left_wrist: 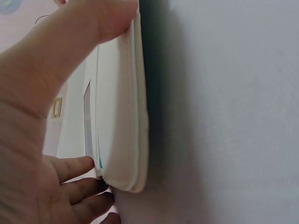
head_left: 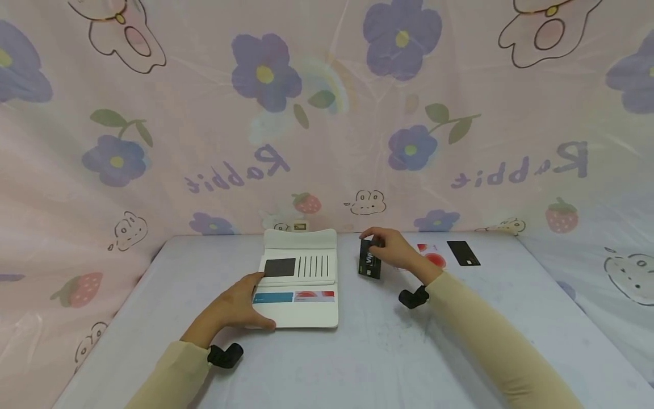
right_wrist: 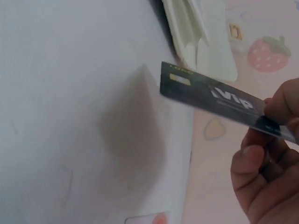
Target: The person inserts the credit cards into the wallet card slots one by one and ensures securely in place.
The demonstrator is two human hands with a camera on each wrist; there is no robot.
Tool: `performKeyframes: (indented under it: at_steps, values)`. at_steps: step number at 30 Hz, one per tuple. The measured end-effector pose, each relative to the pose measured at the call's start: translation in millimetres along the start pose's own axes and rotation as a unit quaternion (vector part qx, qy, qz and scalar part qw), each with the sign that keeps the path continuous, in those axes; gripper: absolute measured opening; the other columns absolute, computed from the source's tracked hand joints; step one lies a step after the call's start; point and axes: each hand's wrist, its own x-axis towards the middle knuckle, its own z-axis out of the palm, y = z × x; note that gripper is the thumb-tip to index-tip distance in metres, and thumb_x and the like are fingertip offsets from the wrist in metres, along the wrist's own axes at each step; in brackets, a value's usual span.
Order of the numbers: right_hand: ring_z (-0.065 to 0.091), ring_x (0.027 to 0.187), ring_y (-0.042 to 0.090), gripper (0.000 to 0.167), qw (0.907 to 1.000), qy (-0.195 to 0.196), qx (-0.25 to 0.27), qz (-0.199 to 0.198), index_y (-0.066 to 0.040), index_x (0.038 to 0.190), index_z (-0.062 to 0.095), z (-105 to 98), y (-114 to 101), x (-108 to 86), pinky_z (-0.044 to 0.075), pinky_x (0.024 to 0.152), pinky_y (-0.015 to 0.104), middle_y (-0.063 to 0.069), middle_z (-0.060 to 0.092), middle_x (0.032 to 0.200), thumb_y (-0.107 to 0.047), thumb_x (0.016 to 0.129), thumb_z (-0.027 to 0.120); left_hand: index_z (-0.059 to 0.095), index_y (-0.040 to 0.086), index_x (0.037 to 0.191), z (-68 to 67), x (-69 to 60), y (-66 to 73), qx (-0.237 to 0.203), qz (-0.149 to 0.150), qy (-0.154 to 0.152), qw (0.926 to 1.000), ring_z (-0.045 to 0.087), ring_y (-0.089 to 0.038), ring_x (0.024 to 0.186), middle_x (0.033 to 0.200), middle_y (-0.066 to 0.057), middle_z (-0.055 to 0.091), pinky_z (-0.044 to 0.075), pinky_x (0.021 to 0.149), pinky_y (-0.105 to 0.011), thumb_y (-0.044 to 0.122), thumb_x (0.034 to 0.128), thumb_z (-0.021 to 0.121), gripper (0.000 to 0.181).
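Beyond white surface (head_left: 327,369), flowered cloth (head_left: 347,125). Slightly left of centre, open wallet (head_left: 311,316) in grip of left hand (head_left: 236,305). Just right of centre, black card (head_left: 368,262) in pinch of right hand (head_left: 395,249).

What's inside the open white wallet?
The wallet holds a blue card and a red-patterned card, upper strips showing; a dark rectangle sits above the blue one. Their lower parts are covered; whether the narrow slots hold anything is unclear.
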Motion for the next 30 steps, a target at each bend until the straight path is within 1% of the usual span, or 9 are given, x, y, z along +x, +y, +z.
performKeyframes:
  at_steps: [3, 6, 12, 17, 19, 23, 26, 30]
  values:
    - [0.051, 0.068, 0.019, 0.034, 0.9999, 0.014, 0.001, -0.01, -0.015, 0.117, 0.064, 2, -3, -1.3, 0.046, 0.057, 0.028, 0.006, 0.057, 0.083, -0.007, 0.085, 0.057, 0.032, 0.004, 0.147, -0.7, -0.2, -0.4, -0.007, 0.004, 0.001, 1.0, 0.043, -0.034, 0.133, 0.149, -0.016, 0.04, 0.038, 0.106, -0.058, 0.06, 0.0507, 0.087, 0.124]
    - [0.05, 0.067, 0.018, 0.034, 0.9997, 0.019, 0.0, -0.018, -0.016, 0.116, 0.064, 3, -9, -3.8, 0.045, 0.055, 0.027, 0.006, 0.056, 0.08, -0.007, 0.085, 0.056, 0.032, 0.003, 0.147, -0.9, -0.1, -1.1, -0.012, 0.007, 0.003, 0.9999, 0.043, -0.035, 0.133, 0.149, -0.017, 0.04, 0.038, 0.106, -0.058, 0.059, 0.0504, 0.088, 0.124]
    - [0.052, 0.066, 0.02, 0.032, 0.9996, 0.022, 0.01, -0.015, -0.017, 0.115, 0.065, 5, -19, -7.5, 0.048, 0.056, 0.028, 0.005, 0.057, 0.078, -0.009, 0.085, 0.056, 0.032, 0.003, 0.147, -0.9, 0.6, -1.6, -0.015, 0.011, 0.005, 0.9998, 0.044, -0.035, 0.132, 0.149, -0.018, 0.04, 0.038, 0.106, -0.058, 0.058, 0.0501, 0.088, 0.125]
    - [0.054, 0.058, 0.018, 0.032, 0.9985, 0.029, 0.044, -0.012, -0.013, 0.116, 0.063, 8, -27, -9.1, 0.051, 0.052, 0.03, 0.007, 0.059, 0.077, -0.008, 0.085, 0.057, 0.032, 0.003, 0.147, -1.1, 0.6, -1.0, -0.017, 0.012, 0.005, 0.9998, 0.044, -0.035, 0.132, 0.149, -0.018, 0.04, 0.038, 0.106, -0.058, 0.058, 0.0501, 0.088, 0.125]
    - [0.054, 0.057, 0.017, 0.031, 0.9974, 0.04, 0.059, -0.009, -0.013, 0.114, 0.063, 10, -31, -9.1, 0.05, 0.051, 0.029, 0.008, 0.059, 0.076, -0.007, 0.084, 0.059, 0.031, 0.003, 0.147, -0.8, 0.5, -1.0, -0.019, 0.013, 0.006, 0.9997, 0.043, -0.036, 0.133, 0.149, -0.018, 0.04, 0.038, 0.106, -0.058, 0.059, 0.0503, 0.088, 0.125]
    - [0.055, 0.058, 0.017, 0.031, 0.9931, 0.065, 0.098, -0.003, -0.009, 0.113, 0.062, 17, -38, -7.3, 0.048, 0.048, 0.026, 0.01, 0.062, 0.076, -0.005, 0.082, 0.062, 0.031, 0.003, 0.147, -0.1, 0.5, -0.9, -0.021, 0.015, 0.008, 0.9996, 0.042, -0.036, 0.134, 0.149, -0.019, 0.039, 0.037, 0.106, -0.058, 0.059, 0.0505, 0.088, 0.126]
    - [0.056, 0.06, 0.018, 0.03, 0.9892, 0.072, 0.127, 0.011, -0.007, 0.112, 0.061, 24, -42, -5.1, 0.047, 0.048, 0.024, 0.012, 0.066, 0.076, -0.006, 0.082, 0.064, 0.03, 0.002, 0.147, 0.5, 0.3, -0.9, -0.022, 0.015, 0.009, 0.9996, 0.042, -0.037, 0.134, 0.15, -0.019, 0.038, 0.037, 0.107, -0.058, 0.058, 0.0504, 0.088, 0.126]
    - [0.055, 0.058, 0.02, 0.028, 0.9847, 0.076, 0.152, 0.039, -0.009, 0.11, 0.061, 34, -48, -2.1, 0.044, 0.046, 0.023, 0.012, 0.07, 0.077, -0.007, 0.083, 0.065, 0.03, 0.002, 0.148, 0.9, 0.0, -1.4, -0.02, 0.014, 0.009, 0.9997, 0.042, -0.037, 0.134, 0.15, -0.019, 0.038, 0.037, 0.107, -0.059, 0.058, 0.0504, 0.088, 0.127]
